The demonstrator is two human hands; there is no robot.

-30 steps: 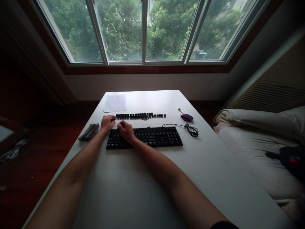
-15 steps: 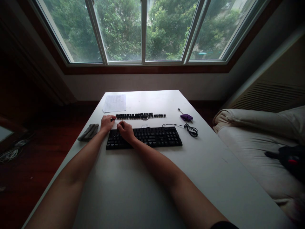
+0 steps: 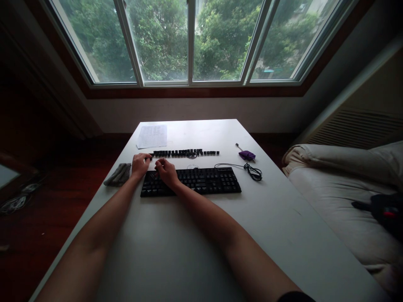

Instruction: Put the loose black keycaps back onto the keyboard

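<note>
Keycap row (image 3: 178, 153): lies across the white table (image 3: 176, 251), beyond your keyboard (image 3: 201, 181); the caps sit so close that a brush of your fingertips could knock neighbours askew and muddle their order.
Left hand (image 3: 140, 165): your fingers curl at the row's left end, tips at or just beside the end caps; I cannot tell whether you pinch one. A cap that small could slip from a loose hold.
Right hand (image 3: 166, 171): your thumb and fingertips are drawn close together above the keyboard's far left part; whether anything sits between them is too small to tell. With your hand this low over the keys, its heel could press them or push the keyboard askew.
Cable (image 3: 253, 173): coiled to the keyboard's right; a snagged coil could tug the keyboard round.
Hands and keyboard: two hands, both yours; one keyboard, one cable coil.
Loose keycaps: well over ten, too small and crowded for you to trust an exact count.
Around them: one grey cloth (image 3: 118, 175), one purple fabric bundle (image 3: 247, 155), one thin stick (image 3: 239, 147) beside it, and apparently one printed sheet (image 3: 152, 136).
</note>
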